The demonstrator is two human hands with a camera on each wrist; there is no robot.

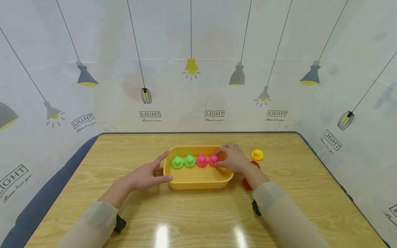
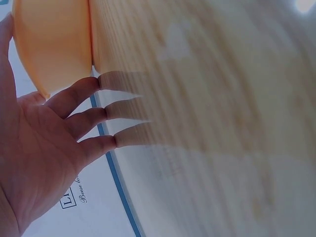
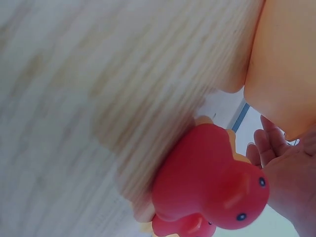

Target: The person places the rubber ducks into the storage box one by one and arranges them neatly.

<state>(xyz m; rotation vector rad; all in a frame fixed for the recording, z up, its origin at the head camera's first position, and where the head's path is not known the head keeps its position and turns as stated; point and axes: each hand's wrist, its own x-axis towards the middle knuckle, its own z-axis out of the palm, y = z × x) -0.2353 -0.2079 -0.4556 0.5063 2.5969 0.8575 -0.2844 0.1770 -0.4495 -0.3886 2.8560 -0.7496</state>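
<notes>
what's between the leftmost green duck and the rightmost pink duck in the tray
In the head view, a second green duck and another pink duck sit between them, in one row.

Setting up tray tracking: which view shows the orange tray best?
Head. It looks down on the orange tray, showing the inside and most of the rim; the left hand and right hand overlap its ends. Left wrist: only some outer wall, cut off at top. Right wrist: outer wall only, cut off at the right.
</notes>
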